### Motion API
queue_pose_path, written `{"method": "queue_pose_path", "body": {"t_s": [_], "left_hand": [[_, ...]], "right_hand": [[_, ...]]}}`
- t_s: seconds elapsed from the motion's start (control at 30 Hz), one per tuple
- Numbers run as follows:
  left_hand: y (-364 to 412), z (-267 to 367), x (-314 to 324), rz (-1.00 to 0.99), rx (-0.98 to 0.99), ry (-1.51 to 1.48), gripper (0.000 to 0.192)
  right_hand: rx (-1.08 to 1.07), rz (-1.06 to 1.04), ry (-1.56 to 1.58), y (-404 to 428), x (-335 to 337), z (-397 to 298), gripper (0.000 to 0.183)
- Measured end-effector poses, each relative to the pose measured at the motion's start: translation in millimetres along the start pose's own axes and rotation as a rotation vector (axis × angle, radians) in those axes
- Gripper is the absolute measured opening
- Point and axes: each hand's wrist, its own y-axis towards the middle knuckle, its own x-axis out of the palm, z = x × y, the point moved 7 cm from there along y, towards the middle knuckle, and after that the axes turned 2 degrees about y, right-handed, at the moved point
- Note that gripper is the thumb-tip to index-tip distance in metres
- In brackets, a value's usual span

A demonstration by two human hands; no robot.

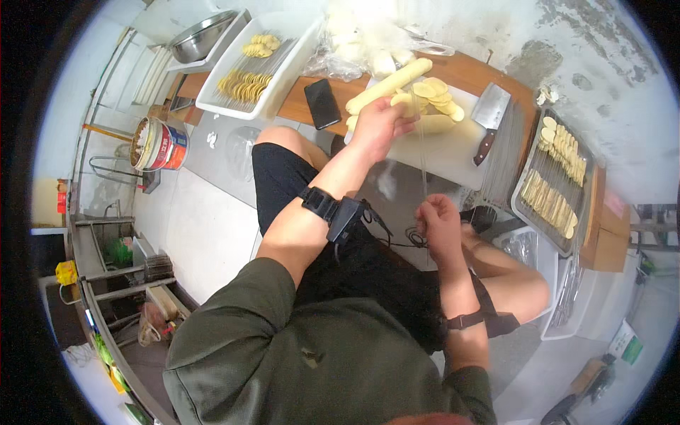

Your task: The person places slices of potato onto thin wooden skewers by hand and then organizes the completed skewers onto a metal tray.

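My left hand [380, 125] is above the near edge of a white cutting board [462, 154], its fingers closed on a pale yellow round slice [405, 105]. Nearer my body, my right hand [440, 220] pinches thin skewers [423, 164] that run up towards the left hand. Behind the left hand lie a long peeled yellow roll [390, 85], a pile of slices [438, 94] and another roll piece [434, 124]. A cleaver [491, 109] rests on the board's right side, beside a bundle of loose skewers [502, 151].
A white tub [260, 109] at the left and a metal tray [518, 199] at the right hold skewered slices. A black phone [322, 103] lies on the wooden table [292, 101]. A steel bowl [202, 40], plastic bags [340, 58] and a bucket [159, 144] stand farther off.
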Motion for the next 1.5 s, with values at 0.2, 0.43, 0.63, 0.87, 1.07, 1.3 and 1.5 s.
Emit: {"method": "queue_pose_path", "body": {"t_s": [0.2, 0.43, 0.63, 0.87, 1.07, 1.3, 1.5], "left_hand": [[3.6, -10.9, -14.8, 0.007, 0.011, 0.001, 0.016], [1.9, -10.4, -21.2, 0.000, 0.053, -0.048, 0.016], [2.6, -11.0, -17.1, 0.018, 0.043, -0.051, 0.017], [3.6, -26.1, -20.2, 0.119, 0.036, -0.029, 0.020], [-6.9, -43.0, -10.4, 0.138, -0.026, -0.165, 0.027], [-10.5, -46.7, -3.7, 0.179, 0.045, -0.172, 0.019], [-18.0, -47.3, 12.8, 0.164, 0.083, -0.153, 0.020]], "right_hand": [[0.013, -0.017, -0.001, 3.4, -5.6, 16.1, 0.007], [0.054, -0.083, -0.031, 5.3, -4.7, 23.8, 0.008], [0.108, -0.092, -0.030, 10.6, -4.7, 26.5, 0.008], [0.043, -0.106, -0.035, 12.5, -4.3, 27.6, 0.007], [0.060, -0.103, -0.089, 15.2, 0.4, 33.6, 0.008], [0.057, -0.016, -0.024, 24.2, 0.7, 38.0, 0.010], [0.024, 0.033, 0.041, 21.8, -3.2, 30.1, 0.011]]}}
